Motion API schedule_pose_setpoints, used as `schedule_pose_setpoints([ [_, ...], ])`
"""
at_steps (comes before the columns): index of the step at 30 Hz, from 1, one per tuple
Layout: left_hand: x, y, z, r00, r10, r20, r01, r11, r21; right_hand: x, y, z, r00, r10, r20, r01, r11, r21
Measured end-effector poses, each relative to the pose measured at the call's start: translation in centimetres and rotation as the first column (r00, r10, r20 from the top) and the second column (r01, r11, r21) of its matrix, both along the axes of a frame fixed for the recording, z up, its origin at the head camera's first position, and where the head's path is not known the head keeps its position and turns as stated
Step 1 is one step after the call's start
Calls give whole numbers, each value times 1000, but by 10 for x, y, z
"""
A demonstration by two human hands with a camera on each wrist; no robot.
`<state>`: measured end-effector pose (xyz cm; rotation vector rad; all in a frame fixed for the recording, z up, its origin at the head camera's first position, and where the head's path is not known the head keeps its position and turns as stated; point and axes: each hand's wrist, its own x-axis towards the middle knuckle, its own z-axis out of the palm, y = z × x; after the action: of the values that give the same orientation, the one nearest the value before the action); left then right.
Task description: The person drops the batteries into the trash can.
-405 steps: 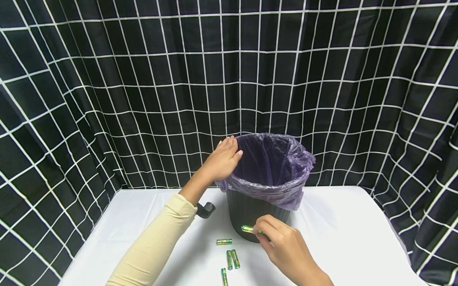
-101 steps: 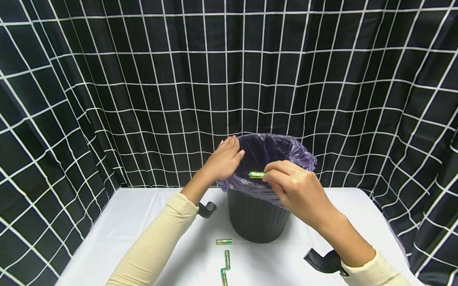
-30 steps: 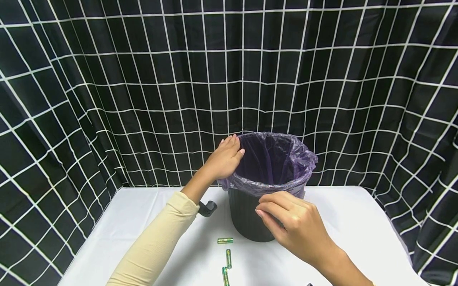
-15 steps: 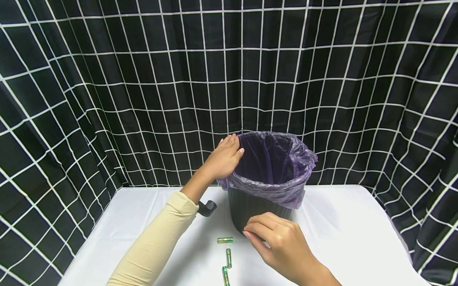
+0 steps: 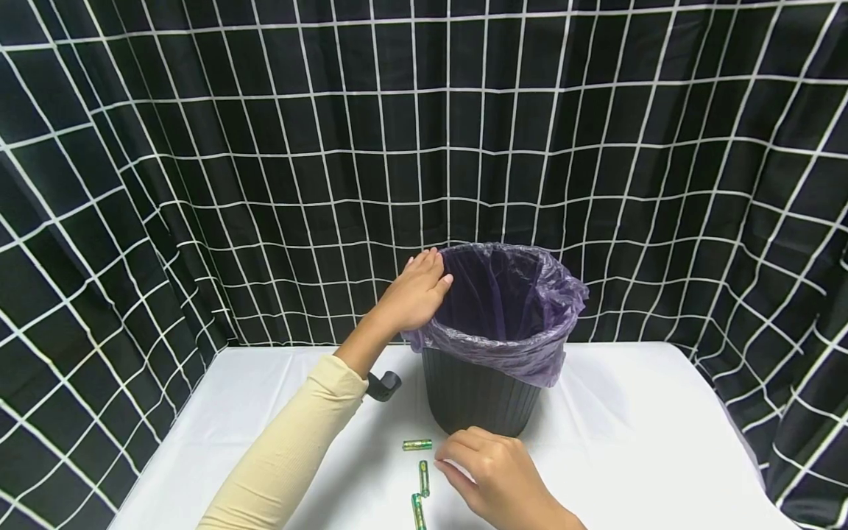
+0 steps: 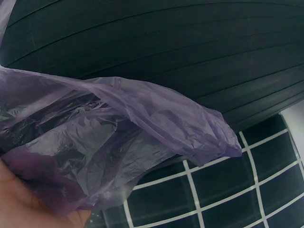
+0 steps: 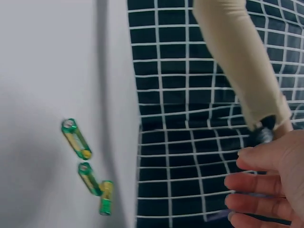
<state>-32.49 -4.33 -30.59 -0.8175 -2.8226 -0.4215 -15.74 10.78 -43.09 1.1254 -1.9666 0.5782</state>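
Observation:
A black ribbed trash bin point(image 5: 480, 394) stands on the table, lined with a purple plastic bag point(image 5: 503, 353) folded over its rim. My left hand point(image 5: 416, 291) rests on the left side of the rim, fingers extended; in the left wrist view part of that hand point(image 6: 28, 194) shows behind the bag's film. Three green-and-gold batteries lie in front of the bin: one crosswise point(image 5: 417, 444), one lengthwise point(image 5: 424, 478) and a third battery point(image 5: 418, 511) nearest me. Just right of them hovers my right hand point(image 5: 490, 475), fingers loosely bent, holding nothing.
A white cloth point(image 5: 636, 442) covers the table. Black curtains with a white grid point(image 5: 298, 184) enclose the back and sides. Dark wrist gear point(image 5: 383, 386) sticks out beneath my left wrist.
Earlier my right hand carried a battery over the bin opening; now it has come down toward the table, without one. Fewer batteries lie on the cloth than at first. The left hand stays put.

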Motion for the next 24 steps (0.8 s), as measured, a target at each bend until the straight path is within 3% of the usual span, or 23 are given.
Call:
schedule_pose_setpoints([
  [13,-1,0,0,1000,-6,-1,6,1000,-1,-2,-13,-41,988,-23,154,9,995,95],
  [24,0,-1,0,1000,-7,2,7,1000,6,-4,-16,-61,964,-60,259,9,981,194],
])
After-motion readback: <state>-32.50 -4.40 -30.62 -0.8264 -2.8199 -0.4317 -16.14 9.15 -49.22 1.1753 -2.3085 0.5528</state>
